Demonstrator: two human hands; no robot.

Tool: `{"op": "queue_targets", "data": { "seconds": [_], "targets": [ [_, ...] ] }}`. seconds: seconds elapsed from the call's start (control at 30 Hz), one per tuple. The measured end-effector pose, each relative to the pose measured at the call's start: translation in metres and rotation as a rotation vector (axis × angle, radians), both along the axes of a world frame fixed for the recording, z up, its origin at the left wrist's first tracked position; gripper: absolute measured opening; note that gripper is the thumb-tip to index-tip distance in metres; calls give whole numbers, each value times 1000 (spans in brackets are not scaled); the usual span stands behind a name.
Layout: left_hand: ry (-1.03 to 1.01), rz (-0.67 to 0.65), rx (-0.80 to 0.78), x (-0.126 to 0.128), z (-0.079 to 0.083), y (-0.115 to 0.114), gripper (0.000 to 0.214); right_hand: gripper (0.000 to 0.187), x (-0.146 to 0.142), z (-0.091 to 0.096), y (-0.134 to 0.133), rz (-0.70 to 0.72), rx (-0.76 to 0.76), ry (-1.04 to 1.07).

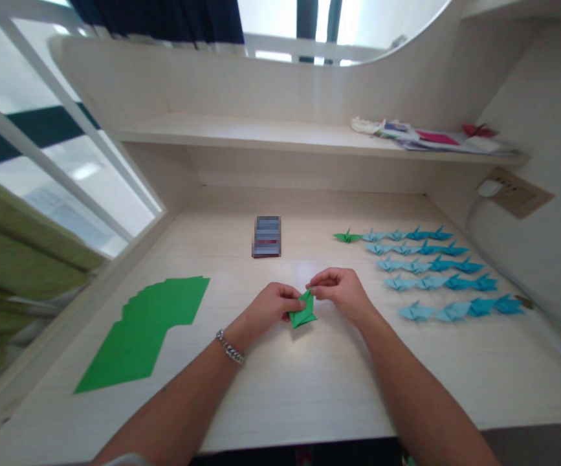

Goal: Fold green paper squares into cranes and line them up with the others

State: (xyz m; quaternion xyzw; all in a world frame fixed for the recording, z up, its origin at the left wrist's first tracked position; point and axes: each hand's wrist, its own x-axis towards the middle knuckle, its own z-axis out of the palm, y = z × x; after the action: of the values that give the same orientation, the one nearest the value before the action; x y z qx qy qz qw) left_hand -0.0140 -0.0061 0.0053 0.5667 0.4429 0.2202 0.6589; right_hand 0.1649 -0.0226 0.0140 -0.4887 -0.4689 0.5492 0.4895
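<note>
A partly folded green origami paper [303,316] is held just above the desk between both hands. My left hand [276,302] pinches its left side, thumb on top. At its upper tip, the fingertips of my right hand [339,290] are closed on a narrow point of the paper. Several blue paper cranes [429,265] stand in rows to the right, light blue on the left and darker blue on the right. One finished green crane [347,237] sits at the left end of the back row. Fanned green paper sheets [149,330] lie on the left.
A phone-like object [267,237], its surface blurred, lies behind my hands. Papers [430,138] rest on the shelf [261,134] above the desk [280,388]. A white plug [490,188] with a cable sits in the right wall socket.
</note>
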Motion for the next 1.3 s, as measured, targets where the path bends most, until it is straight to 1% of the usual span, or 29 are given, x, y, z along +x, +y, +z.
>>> {"op": "queue_targets", "data": {
  "seconds": [0.07, 0.17, 0.27, 0.37, 0.47, 0.6, 0.7, 0.87, 1.07, 1.2, 1.3],
  "targets": [
    [7, 4, 3, 0, 1, 0, 12, 18, 0, 0, 0, -9, 15, -15],
    [7, 10, 10, 0, 2, 0, 12, 17, 0, -1, 0, -16, -2, -14],
    [-2, 19, 23, 0, 2, -1, 13, 18, 1, 1, 1, -9, -49, 25],
    [3, 40, 36, 1, 2, 0, 14, 22, 3, 2, 2, -37, -70, 89],
    [-17, 67, 54, 2, 1, -1, 16, 29, 1, 1, 3, -43, -41, 83],
    [-15, 93, 118, 4, 2, -1, 19, 37, -4, -3, 2, 5, 51, -49],
    [5, 92, 135, 5, 2, -2, 19, 31, -7, -6, 1, -33, 59, -97],
    [-12, 81, 135, 7, 3, -4, 19, 29, -6, -4, 1, -59, 0, -56],
    [11, 60, 160, 6, 3, -4, 18, 29, -5, -3, 1, -51, -21, 10],
    [12, 52, 178, 5, 2, -3, 17, 30, -4, -4, 1, -55, -23, 10],
    [12, 53, 182, 5, 2, -3, 17, 33, -1, -4, 1, -12, -26, 40]
  ]
}}
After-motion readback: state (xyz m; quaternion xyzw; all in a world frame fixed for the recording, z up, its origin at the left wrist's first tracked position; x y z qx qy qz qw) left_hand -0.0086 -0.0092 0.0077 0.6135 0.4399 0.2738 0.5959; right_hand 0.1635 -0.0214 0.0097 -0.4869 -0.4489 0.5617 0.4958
